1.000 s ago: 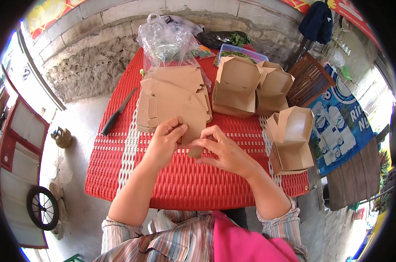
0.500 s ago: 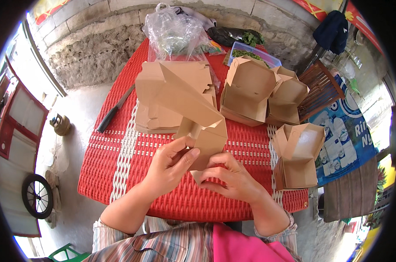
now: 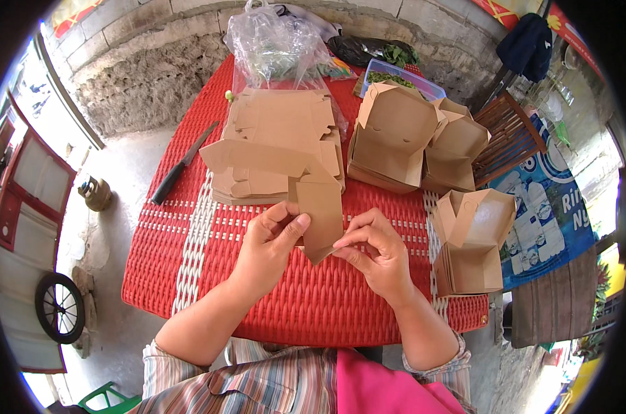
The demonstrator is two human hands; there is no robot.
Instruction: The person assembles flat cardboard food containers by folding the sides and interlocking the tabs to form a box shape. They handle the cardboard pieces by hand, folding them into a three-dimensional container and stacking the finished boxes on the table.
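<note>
A partly folded brown cardboard food box [image 3: 320,217] is between my hands over the near middle of the table. My left hand [image 3: 270,238] grips its left side, thumb in front and fingers behind. At its lower right corner, my right hand [image 3: 375,252] pinches a flap between thumb and fingers. The box's long lid panel stretches away to the upper left, over a stack of flat cardboard blanks [image 3: 278,114]. To the right stand folded boxes with raised lids: a left stack [image 3: 389,145], one beside it [image 3: 454,152] and a nearer stack [image 3: 473,265].
The red and white woven table [image 3: 257,310] carries a black-handled knife [image 3: 178,172] at left. A clear plastic bag [image 3: 278,52] and a blue-rimmed tub of greens [image 3: 406,81] sit at the far side. A wooden chair [image 3: 509,138] stands beyond the right edge.
The box in my hands has turned, its lid panel swinging down and left. My right hand has moved up and right and now pinches the lower right corner.
</note>
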